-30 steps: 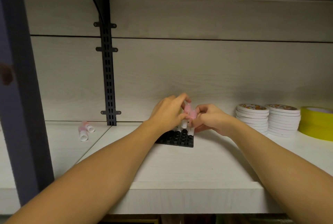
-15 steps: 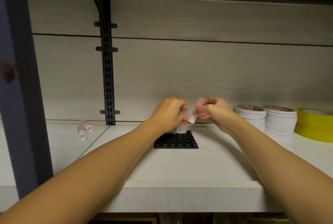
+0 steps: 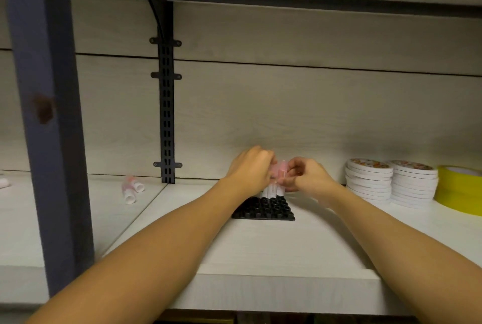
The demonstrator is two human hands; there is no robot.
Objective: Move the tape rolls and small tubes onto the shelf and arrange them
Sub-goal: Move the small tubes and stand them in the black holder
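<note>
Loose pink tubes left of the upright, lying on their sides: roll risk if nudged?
Probably. The loose pink tubes look round and lie flat on the smooth shelf, so a sideways nudge would likely roll them. They look small and light, so easily knocked. Their wider white caps may curve the roll.

Shelf [image 3: 260, 250]: rack [image 3: 263, 209], tape rolls [image 3: 391, 183], tubes [image 3: 131, 188]
</note>
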